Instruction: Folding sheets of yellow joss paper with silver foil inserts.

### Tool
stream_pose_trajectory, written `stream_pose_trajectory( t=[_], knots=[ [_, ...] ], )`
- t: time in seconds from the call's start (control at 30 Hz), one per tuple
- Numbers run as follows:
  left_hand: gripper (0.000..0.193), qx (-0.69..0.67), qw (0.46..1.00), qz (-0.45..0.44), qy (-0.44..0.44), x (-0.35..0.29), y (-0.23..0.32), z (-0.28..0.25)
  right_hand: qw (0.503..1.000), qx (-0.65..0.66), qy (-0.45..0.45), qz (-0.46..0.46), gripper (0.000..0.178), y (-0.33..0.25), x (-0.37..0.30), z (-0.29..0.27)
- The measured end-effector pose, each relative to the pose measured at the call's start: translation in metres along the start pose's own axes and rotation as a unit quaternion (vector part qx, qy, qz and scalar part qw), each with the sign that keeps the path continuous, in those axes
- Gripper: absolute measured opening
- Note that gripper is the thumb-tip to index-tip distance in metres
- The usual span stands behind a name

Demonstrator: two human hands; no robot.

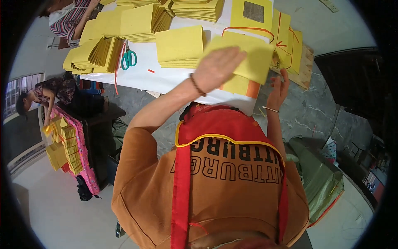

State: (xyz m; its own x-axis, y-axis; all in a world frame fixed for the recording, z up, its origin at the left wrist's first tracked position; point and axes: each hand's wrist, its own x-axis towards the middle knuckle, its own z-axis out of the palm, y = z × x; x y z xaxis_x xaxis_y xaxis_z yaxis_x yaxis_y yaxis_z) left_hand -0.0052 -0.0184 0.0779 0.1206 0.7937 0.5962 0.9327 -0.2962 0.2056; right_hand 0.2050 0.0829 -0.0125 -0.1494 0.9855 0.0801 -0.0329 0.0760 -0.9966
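My left hand, a beaded bracelet at its wrist, lies flat with fingers stretched out over a yellow paper sheet at the table's near right corner. Motion smears the sheet's left part a little. Below it, a yellow and orange piece shows. Just off the table's right edge, my right hand is raised with its fingers apart and nothing in them. A red string runs behind the sheet. Left of my left hand sits a folded yellow paper stack.
Green-handled scissors rest on the white table, near more yellow stacks. Tied yellow bundles stand on a wooden board at right. Another person's arm is at far left; a second person works at a pink-covered table.
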Motion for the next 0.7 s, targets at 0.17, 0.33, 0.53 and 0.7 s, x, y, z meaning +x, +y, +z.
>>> stream_pose_trajectory(
  t=[0.17,0.33,0.53,0.7],
  knots=[
    [0.050,0.148,0.987,-0.053,0.039,-0.037,-0.069,-0.039,0.993,-0.038,-0.110,-0.024,0.026,0.032,-0.007,-0.002],
    [0.053,0.169,0.974,-0.130,-0.075,-0.097,-0.113,-0.014,0.985,-0.093,-0.146,-0.024,0.020,0.029,-0.021,0.012],
    [0.060,0.112,0.964,-0.184,-0.157,-0.108,-0.119,0.003,0.985,-0.068,-0.158,0.006,0.021,0.034,-0.018,0.011],
    [0.075,0.142,0.952,-0.177,-0.205,-0.125,-0.120,0.010,0.982,-0.085,-0.167,0.020,0.021,0.030,-0.017,0.013]
  ],
)
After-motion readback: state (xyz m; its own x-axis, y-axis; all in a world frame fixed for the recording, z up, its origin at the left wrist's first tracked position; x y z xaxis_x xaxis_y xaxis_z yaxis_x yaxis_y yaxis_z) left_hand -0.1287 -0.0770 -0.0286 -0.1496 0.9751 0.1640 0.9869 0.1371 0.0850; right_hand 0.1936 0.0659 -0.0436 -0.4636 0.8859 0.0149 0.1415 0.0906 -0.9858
